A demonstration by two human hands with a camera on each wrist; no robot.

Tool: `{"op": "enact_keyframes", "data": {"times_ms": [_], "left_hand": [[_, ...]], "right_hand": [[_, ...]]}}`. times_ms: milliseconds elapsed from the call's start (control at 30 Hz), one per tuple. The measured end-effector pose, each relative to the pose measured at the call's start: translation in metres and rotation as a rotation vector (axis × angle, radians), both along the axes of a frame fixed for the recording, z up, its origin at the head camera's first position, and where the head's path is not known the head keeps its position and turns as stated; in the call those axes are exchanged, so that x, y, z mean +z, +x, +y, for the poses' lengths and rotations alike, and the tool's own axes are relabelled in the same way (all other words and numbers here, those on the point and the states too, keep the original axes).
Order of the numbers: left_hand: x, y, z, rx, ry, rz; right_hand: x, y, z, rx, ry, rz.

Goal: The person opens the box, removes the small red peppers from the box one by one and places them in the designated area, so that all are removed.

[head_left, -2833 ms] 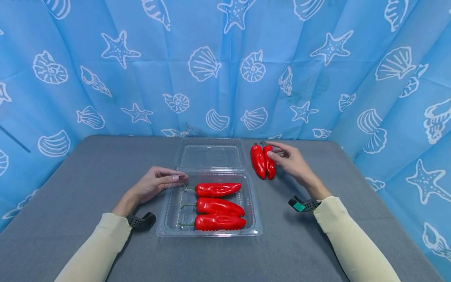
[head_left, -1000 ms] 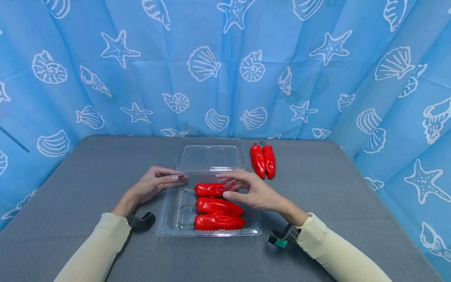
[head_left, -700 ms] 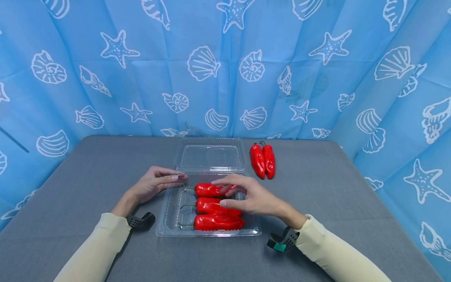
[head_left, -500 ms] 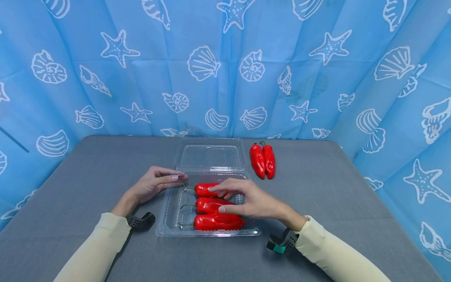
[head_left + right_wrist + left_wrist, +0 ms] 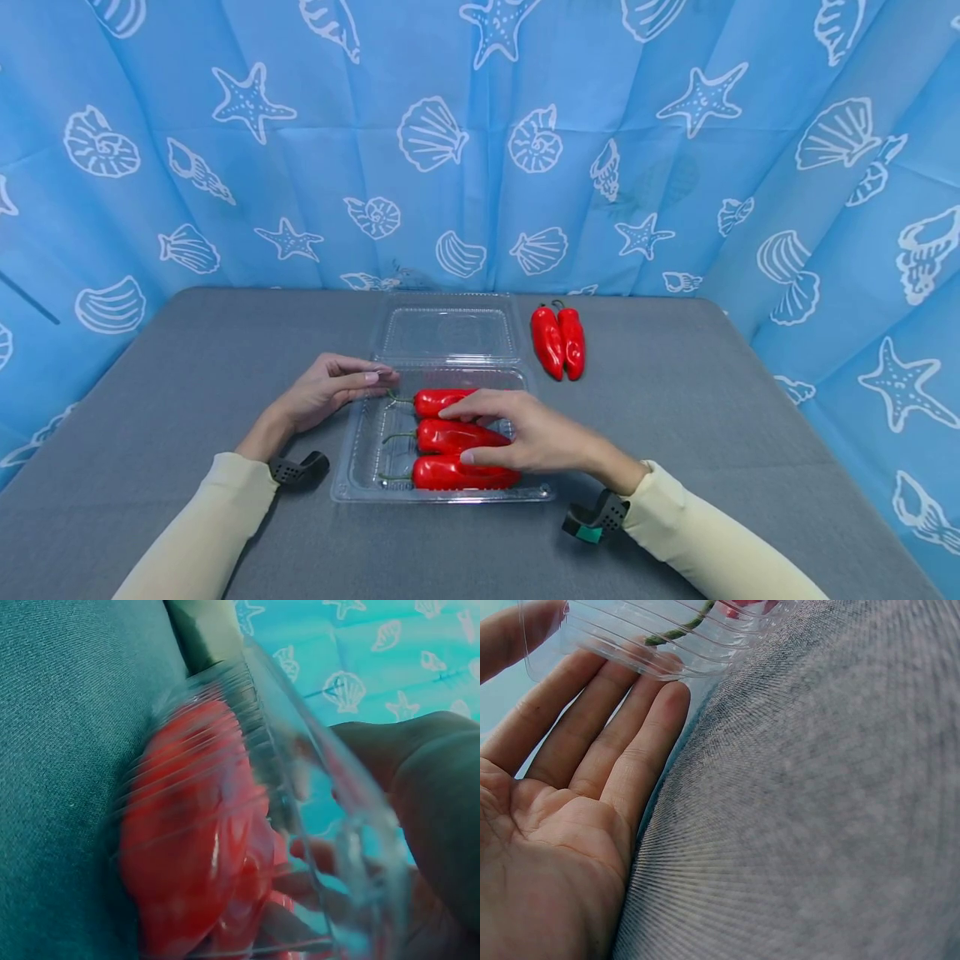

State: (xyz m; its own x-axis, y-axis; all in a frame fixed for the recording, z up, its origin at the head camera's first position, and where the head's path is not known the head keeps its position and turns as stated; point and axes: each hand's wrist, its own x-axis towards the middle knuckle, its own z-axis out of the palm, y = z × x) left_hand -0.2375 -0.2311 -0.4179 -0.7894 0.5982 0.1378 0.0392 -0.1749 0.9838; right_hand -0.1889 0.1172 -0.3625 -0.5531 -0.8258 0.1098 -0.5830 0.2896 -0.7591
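Note:
A clear plastic container (image 5: 348, 467) stands unfolded on the grey table. In its base, three red peppers lie in rows: the far pepper (image 5: 431, 403), the middle pepper (image 5: 450, 437) and the near pepper (image 5: 457, 473). My left hand (image 5: 330, 392) pinches the container's far-left rim; in the left wrist view its fingers (image 5: 626, 750) lie below the plastic, the thumb above. My right hand (image 5: 532, 433) is over the peppers' right ends, its fingers on the far side of the middle pepper and its thumb on the near side. How firmly it touches them is hidden.
Two more red peppers, a left one (image 5: 547, 342) and a right one (image 5: 572, 343), lie side by side behind the container's right side. The container's lid (image 5: 450, 333) is laid back towards the blue shell-print curtain (image 5: 480, 167).
My right hand has left the two loose peppers and come left to the container, then moved nearer across the peppers, from the far one to the middle one. My left hand has stayed put.

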Motion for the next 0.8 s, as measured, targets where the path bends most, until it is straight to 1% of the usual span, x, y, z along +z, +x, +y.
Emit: {"op": "enact_keyframes", "data": {"times_ms": [400, 633, 800], "left_hand": [[-0.0024, -0.0003, 0.0, 0.011, -0.013, -0.01], [-0.0031, -0.001, -0.0005, 0.002, -0.005, 0.0], [-0.0028, -0.001, -0.0008, 0.001, -0.004, 0.008]], "right_hand": [[0.0004, 0.0032, -0.0024, -0.022, 0.137, 0.036], [-0.001, 0.0057, -0.0038, -0.008, 0.183, 0.072], [-0.0013, 0.0065, -0.0042, -0.001, 0.234, 0.105]]}}
